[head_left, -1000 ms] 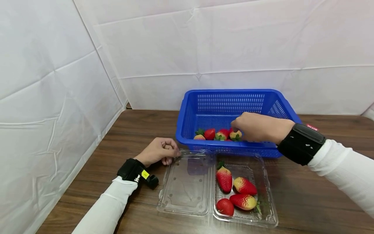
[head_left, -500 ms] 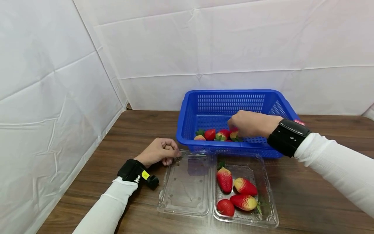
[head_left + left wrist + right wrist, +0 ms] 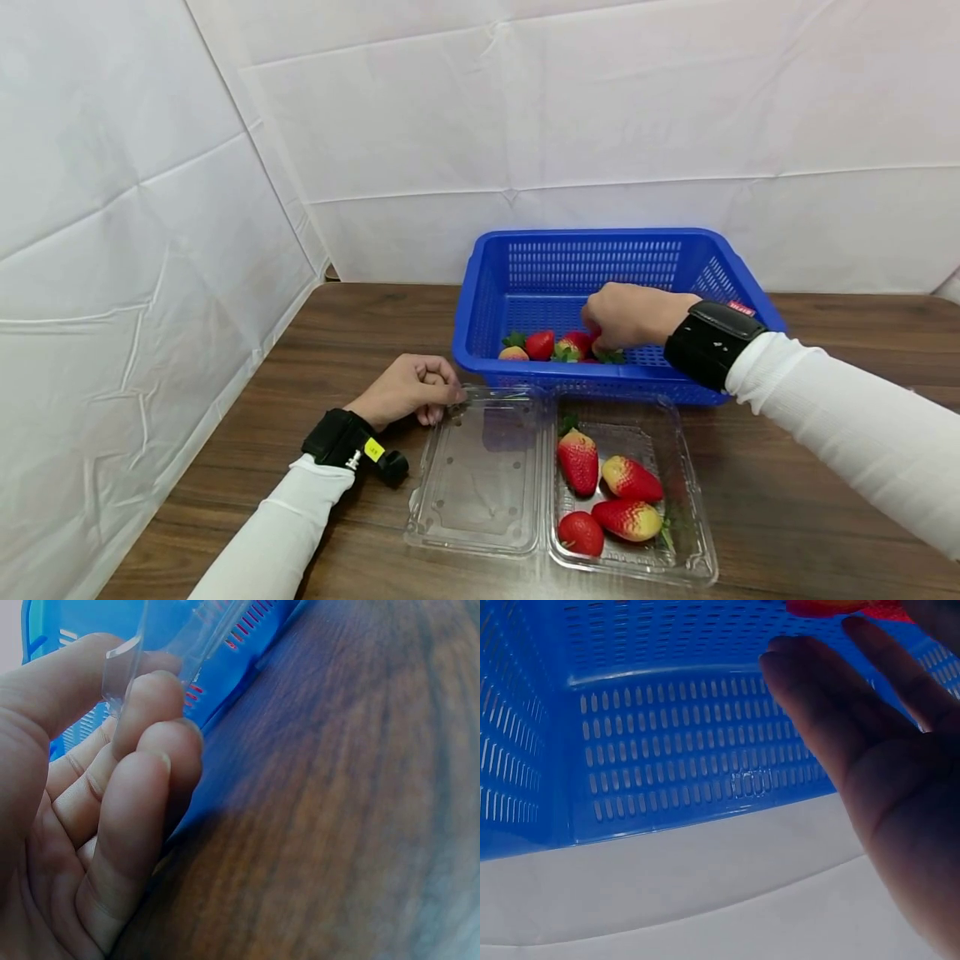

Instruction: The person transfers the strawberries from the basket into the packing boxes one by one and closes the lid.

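Observation:
My left hand (image 3: pixel 420 387) pinches the far left corner of a clear plastic clamshell lid (image 3: pixel 480 492); the left wrist view shows the thin lid edge (image 3: pixel 124 671) between thumb and fingers. My right hand (image 3: pixel 630 315) reaches down into a blue basket (image 3: pixel 600 242), its thumb and forefinger on a strawberry (image 3: pixel 825 607) at the top of the right wrist view. The hand mostly hides that strawberry from the head camera. Beside it in the basket lie several more strawberries (image 3: pixel 539 345), red with pale yellow parts and green leaves.
The clamshell's base (image 3: pixel 701 533) lies open right of the lid, in front of the basket, holding several strawberries (image 3: pixel 577 461). Everything stands on a brown wooden table (image 3: pixel 360 325). White cloth (image 3: pixel 405 117) hangs behind and at the left.
My right hand has shifted left over the strawberry, and its wrist and forearm have swung left and up. The left hand and the clamshell stay put.

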